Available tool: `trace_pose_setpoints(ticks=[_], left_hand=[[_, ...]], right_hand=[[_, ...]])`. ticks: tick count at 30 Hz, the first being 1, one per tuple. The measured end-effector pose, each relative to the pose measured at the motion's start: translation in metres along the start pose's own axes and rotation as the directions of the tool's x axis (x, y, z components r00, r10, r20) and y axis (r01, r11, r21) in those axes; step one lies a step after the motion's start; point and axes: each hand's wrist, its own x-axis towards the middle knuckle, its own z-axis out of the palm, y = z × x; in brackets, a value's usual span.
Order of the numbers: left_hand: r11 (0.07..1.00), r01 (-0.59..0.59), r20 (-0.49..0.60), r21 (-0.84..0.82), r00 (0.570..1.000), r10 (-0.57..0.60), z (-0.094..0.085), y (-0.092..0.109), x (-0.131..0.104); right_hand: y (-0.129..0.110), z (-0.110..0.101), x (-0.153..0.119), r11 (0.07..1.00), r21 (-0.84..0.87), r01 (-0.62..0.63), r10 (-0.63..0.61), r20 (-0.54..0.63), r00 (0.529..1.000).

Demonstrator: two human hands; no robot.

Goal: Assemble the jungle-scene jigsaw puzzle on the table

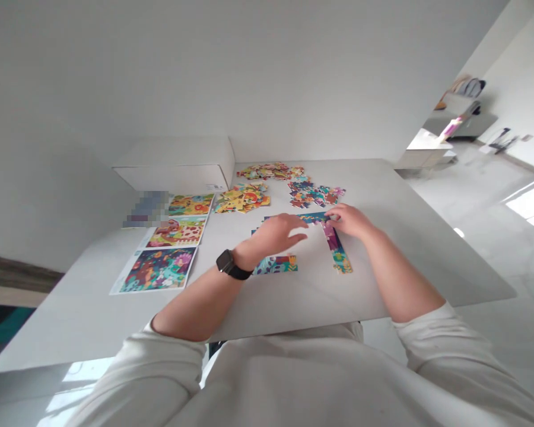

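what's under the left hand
Beyond the left hand, part of a blue puzzle strip shows; nearer the body, a teal puzzle strip does. Whatever lies directly beneath the hand is covered.

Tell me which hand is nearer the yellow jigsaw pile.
Left. The left hand is right of the yellow jigsaw pile, toward the viewer; the right hand is farther right, at a corner of the jigsaw border.

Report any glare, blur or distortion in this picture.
Head view, far right: bright glare on the glossy pale floor; head view, lower corners: wide-angle stretch swells the white fabric sleeves; head view, left: a blue-grey pixelated block beside the colourful printed paper sheets; head view, centre: small multicoloured jigsaw pieces look slightly soft.
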Motion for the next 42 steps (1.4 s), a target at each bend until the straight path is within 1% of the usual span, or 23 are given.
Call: trace_pose_setpoints(ticks=[2,4,5,7,9,12,14,22,30,33,35,37,38,39,41,42], left_hand=[[0.987,0.162,-0.079,0.019,0.984,-0.160,-0.017,-0.027,-0.004],[0.960,0.279,-0.078,0.035,0.958,-0.275,-0.024,-0.052,-0.010],[0.948,0.314,-0.071,0.042,0.948,-0.311,-0.024,-0.063,-0.013],[0.935,0.351,-0.083,0.046,0.934,-0.347,-0.017,-0.079,-0.018],[0.940,0.339,-0.069,0.028,0.939,-0.336,-0.007,-0.088,-0.020],[0.952,0.306,-0.029,0.035,0.952,-0.305,0.005,-0.094,-0.018],[0.954,0.296,-0.030,0.049,0.955,-0.295,0.009,-0.095,-0.017],[0.957,0.286,-0.056,0.043,0.957,-0.283,0.011,-0.094,-0.016],[0.964,0.262,-0.061,0.043,0.964,-0.259,0.017,-0.097,-0.015],[0.968,0.249,-0.069,0.017,0.966,-0.247,0.016,-0.098,-0.016],[0.967,0.253,-0.104,-0.029,0.961,-0.255,0.013,-0.099,-0.017],[0.951,0.296,-0.179,-0.090,0.934,-0.308,0.009,-0.099,-0.017],[0.934,0.336,-0.222,-0.125,0.908,-0.356,0.006,-0.100,-0.018],[0.909,0.382,-0.263,-0.165,0.872,-0.414,0.004,-0.101,-0.018],[0.847,0.468,-0.327,-0.251,0.783,-0.529,0.002,-0.104,-0.019],[0.819,0.493,-0.350,-0.294,0.742,-0.572,0.001,-0.106,-0.019]], right_hand=[[0.003,0.006,0.002,1.000,-0.001,0.016,-0.016,-0.061,0.998],[0.001,0.013,0.004,0.999,-0.017,0.043,-0.044,-0.090,0.995],[-0.002,0.017,0.005,0.998,-0.029,0.050,-0.052,-0.096,0.994],[-0.008,0.024,0.006,0.998,-0.050,0.044,-0.048,-0.100,0.994],[-0.015,0.030,0.008,0.997,-0.069,0.020,-0.027,-0.098,0.995],[-0.020,0.034,0.010,0.997,-0.081,-0.006,-0.002,-0.096,0.995],[-0.020,0.035,0.010,0.997,-0.080,-0.012,0.004,-0.103,0.995],[-0.020,0.037,0.008,0.994,-0.097,-0.047,0.034,-0.139,0.990],[-0.022,0.035,0.008,0.993,-0.109,-0.049,0.036,-0.118,0.992],[-0.021,0.037,0.009,0.995,-0.092,-0.047,0.037,-0.110,0.993],[-0.020,0.037,0.009,0.997,-0.065,-0.041,0.033,-0.121,0.992],[-0.017,0.035,0.010,0.998,-0.033,-0.044,0.038,-0.154,0.987],[-0.015,0.033,0.011,0.998,-0.020,-0.054,0.050,-0.176,0.983],[-0.012,0.031,0.011,0.997,-0.012,-0.071,0.067,-0.199,0.978],[-0.005,0.027,0.012,0.992,-0.023,-0.127,0.118,-0.242,0.963],[0.000,0.025,0.012,0.985,-0.040,-0.167,0.151,-0.259,0.954]])
